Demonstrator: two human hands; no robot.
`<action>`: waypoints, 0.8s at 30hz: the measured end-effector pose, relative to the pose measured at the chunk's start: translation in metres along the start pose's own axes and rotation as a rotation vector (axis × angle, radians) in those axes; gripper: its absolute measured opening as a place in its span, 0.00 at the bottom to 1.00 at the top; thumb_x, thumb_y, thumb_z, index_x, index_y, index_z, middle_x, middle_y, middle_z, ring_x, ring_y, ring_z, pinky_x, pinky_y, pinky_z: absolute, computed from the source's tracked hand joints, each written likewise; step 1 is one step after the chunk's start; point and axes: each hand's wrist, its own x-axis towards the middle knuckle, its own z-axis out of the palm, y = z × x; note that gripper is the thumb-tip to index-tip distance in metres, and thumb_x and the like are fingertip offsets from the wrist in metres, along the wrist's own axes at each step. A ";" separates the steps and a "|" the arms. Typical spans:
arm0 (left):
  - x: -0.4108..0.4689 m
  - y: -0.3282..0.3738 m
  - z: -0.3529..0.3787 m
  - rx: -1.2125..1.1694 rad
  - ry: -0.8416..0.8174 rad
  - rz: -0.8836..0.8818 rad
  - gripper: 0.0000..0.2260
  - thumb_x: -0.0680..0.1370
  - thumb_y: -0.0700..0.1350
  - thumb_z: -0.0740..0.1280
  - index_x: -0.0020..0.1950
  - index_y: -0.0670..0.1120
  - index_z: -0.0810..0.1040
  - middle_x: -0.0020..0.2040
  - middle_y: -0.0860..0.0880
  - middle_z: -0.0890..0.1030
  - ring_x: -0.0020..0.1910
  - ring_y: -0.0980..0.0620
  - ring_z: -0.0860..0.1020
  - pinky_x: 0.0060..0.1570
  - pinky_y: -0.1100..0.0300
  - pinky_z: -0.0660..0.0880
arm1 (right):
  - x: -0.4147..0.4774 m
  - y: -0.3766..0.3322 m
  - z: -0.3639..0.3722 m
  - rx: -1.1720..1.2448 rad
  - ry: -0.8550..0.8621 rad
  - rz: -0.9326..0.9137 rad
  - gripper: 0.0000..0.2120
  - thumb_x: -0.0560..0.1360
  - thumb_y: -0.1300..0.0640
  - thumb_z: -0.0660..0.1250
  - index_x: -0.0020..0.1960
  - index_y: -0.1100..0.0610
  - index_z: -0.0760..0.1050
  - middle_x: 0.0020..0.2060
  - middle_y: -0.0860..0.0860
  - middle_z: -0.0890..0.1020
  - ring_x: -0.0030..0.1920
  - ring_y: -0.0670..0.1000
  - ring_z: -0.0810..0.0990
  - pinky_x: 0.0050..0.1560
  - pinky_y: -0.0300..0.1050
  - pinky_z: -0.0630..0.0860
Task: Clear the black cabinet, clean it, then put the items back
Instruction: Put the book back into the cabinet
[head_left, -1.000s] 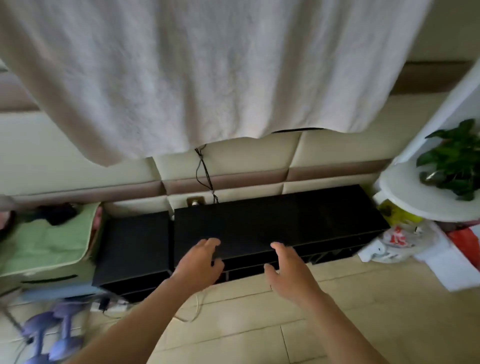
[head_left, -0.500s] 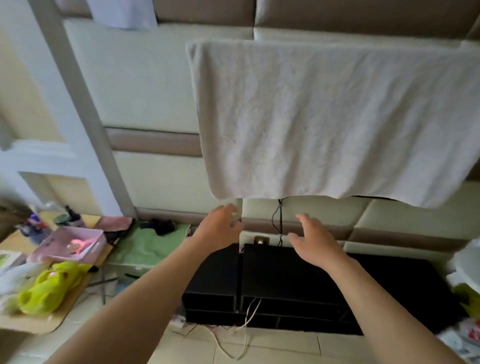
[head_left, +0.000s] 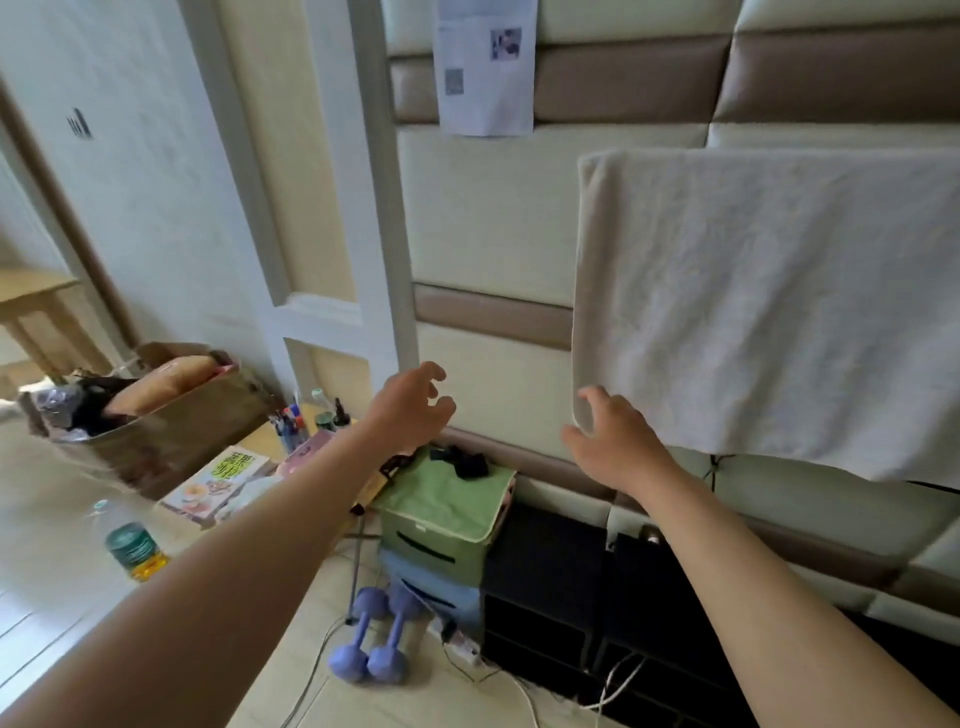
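Observation:
The black cabinet (head_left: 550, 551) stands low against the padded wall at the lower right, its top bare. Both my arms reach forward above it. My left hand (head_left: 410, 410) hovers in the air with loosely curled fingers and holds nothing. My right hand (head_left: 613, 447) is raised with relaxed fingers just in front of the lower left corner of a white towel (head_left: 769, 301) that hangs on the wall; contact with the towel is unclear.
A green storage box (head_left: 441, 525) sits on a blue one left of the cabinet, with two purple dumbbells (head_left: 374, 644) and cables on the floor. A low table at left carries a book (head_left: 223, 480), pens and bottles. A cardboard box (head_left: 156, 410) stands behind.
My view has swung up and to the left, away from the cabinet top. Both hands rose from the cabinet's front edge to wall height and stayed empty.

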 end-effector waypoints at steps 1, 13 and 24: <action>0.000 -0.014 -0.010 0.004 0.008 -0.005 0.17 0.77 0.49 0.66 0.66 0.50 0.74 0.53 0.50 0.80 0.50 0.47 0.78 0.56 0.51 0.77 | 0.004 -0.015 0.008 -0.004 -0.006 -0.015 0.27 0.80 0.46 0.61 0.76 0.54 0.61 0.70 0.57 0.70 0.66 0.59 0.72 0.63 0.55 0.73; -0.006 -0.211 -0.175 0.054 0.134 -0.106 0.17 0.77 0.48 0.67 0.66 0.49 0.74 0.52 0.50 0.80 0.50 0.48 0.79 0.50 0.56 0.76 | 0.075 -0.234 0.134 0.046 -0.048 -0.144 0.28 0.80 0.49 0.62 0.77 0.57 0.61 0.71 0.60 0.69 0.69 0.61 0.70 0.64 0.52 0.69; 0.006 -0.302 -0.216 0.171 0.182 -0.095 0.08 0.79 0.43 0.67 0.57 0.45 0.78 0.48 0.48 0.79 0.43 0.51 0.78 0.36 0.61 0.76 | 0.131 -0.330 0.197 0.113 -0.110 -0.257 0.26 0.80 0.49 0.63 0.76 0.55 0.62 0.69 0.60 0.72 0.67 0.60 0.72 0.63 0.50 0.70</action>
